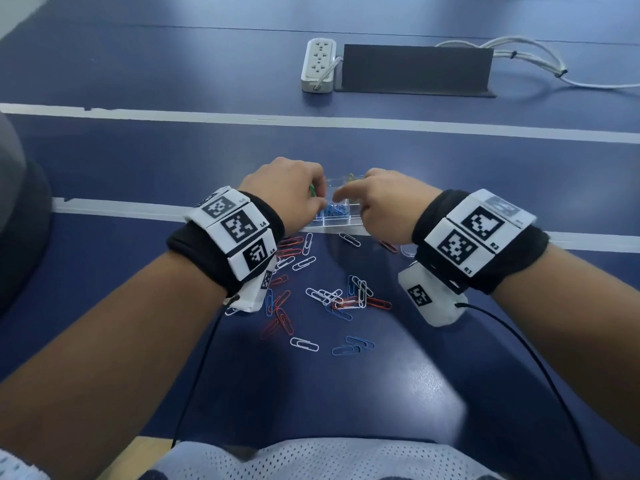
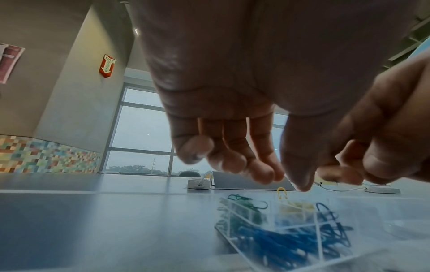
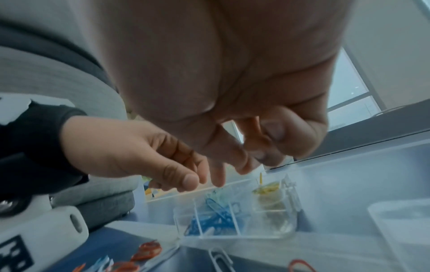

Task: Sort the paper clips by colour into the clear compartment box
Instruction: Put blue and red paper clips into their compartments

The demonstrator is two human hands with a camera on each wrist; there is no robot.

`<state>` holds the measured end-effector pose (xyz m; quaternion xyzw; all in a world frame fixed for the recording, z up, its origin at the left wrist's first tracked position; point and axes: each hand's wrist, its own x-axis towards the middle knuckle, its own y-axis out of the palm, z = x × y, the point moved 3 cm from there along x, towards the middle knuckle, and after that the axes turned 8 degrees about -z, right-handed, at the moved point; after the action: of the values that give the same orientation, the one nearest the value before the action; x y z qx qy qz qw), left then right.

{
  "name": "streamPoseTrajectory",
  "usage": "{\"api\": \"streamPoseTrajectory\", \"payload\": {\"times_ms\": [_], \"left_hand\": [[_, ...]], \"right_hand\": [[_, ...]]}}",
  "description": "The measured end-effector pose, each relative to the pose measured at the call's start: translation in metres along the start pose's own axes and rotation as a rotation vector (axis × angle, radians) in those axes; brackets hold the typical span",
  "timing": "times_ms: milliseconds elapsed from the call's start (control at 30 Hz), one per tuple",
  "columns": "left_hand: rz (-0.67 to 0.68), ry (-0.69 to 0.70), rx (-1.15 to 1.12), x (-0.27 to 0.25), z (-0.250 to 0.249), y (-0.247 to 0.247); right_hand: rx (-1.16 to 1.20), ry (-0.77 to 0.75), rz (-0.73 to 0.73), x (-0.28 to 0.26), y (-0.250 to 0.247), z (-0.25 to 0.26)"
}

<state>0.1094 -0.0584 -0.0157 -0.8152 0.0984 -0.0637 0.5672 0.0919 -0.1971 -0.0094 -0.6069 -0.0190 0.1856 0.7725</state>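
Note:
The clear compartment box (image 1: 332, 221) lies on the blue table under both hands. Its cells hold blue clips (image 1: 334, 211) (image 2: 291, 244) (image 3: 209, 219), yellow clips (image 2: 295, 204) (image 3: 267, 189) and green clips (image 2: 246, 200). My left hand (image 1: 311, 199) (image 2: 285, 181) hovers over the box's left side with loosely curled fingers and nothing in them. My right hand (image 1: 349, 199) (image 3: 251, 152) hovers over the right side, index finger stretched toward the left hand, other fingers curled. I see no clip in it. Several loose red, white and blue clips (image 1: 339, 299) lie nearer me.
A white power strip (image 1: 318, 64), a dark grey panel (image 1: 415, 69) and white cables (image 1: 540, 60) sit at the far side. A small clear container (image 3: 407, 230) stands right of the box. A grey chair (image 1: 14, 202) is at the left. Wrist cables trail across the near table.

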Motion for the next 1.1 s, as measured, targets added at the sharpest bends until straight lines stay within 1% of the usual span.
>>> {"api": "streamPoseTrajectory", "payload": {"times_ms": [67,167,233,333,400,467,500,567,700,767,833,900,967,1100], "left_hand": [[-0.007,0.005,-0.025,-0.002,0.003,-0.002],[-0.016,0.027,-0.035,-0.005,0.004,-0.003],[-0.015,0.041,-0.044,-0.008,0.004,-0.003],[-0.003,0.044,-0.051,-0.013,0.006,-0.003],[0.003,0.031,-0.05,-0.016,0.009,-0.004],[0.014,0.022,-0.047,-0.019,0.01,-0.005],[0.028,0.018,-0.044,-0.02,0.009,-0.006],[0.078,0.019,-0.029,-0.024,0.008,-0.008],[0.19,0.02,0.014,-0.032,0.01,-0.009],[0.224,0.023,0.041,-0.036,0.012,-0.009],[0.246,0.035,0.068,-0.04,0.014,-0.008],[0.26,0.036,0.092,-0.044,0.017,-0.008],[0.28,0.028,0.104,-0.049,0.02,-0.008],[0.393,0.067,0.092,-0.059,0.029,-0.006]], "right_hand": [[0.012,-0.011,-0.043,0.0,-0.003,0.001],[-0.059,-0.031,0.026,-0.001,0.005,0.005],[-0.055,-0.036,0.047,-0.002,0.007,0.006],[0.006,-0.017,-0.033,-0.001,-0.002,0.004],[-0.016,0.003,-0.057,-0.001,-0.004,0.003],[-0.104,0.007,0.011,-0.001,0.001,0.005],[-0.131,0.002,0.048,-0.002,0.005,0.006],[-0.115,0.002,0.058,-0.002,0.006,0.005],[-0.029,0.004,-0.052,-0.005,-0.007,0.006],[-0.005,-0.028,-0.092,-0.011,-0.009,0.01],[0.007,-0.09,-0.1,-0.019,-0.007,0.017],[0.006,-0.163,-0.066,-0.027,-0.001,0.025],[-0.017,-0.222,-0.001,-0.032,0.005,0.031],[-0.084,-0.284,0.125,-0.033,0.015,0.032]]}}
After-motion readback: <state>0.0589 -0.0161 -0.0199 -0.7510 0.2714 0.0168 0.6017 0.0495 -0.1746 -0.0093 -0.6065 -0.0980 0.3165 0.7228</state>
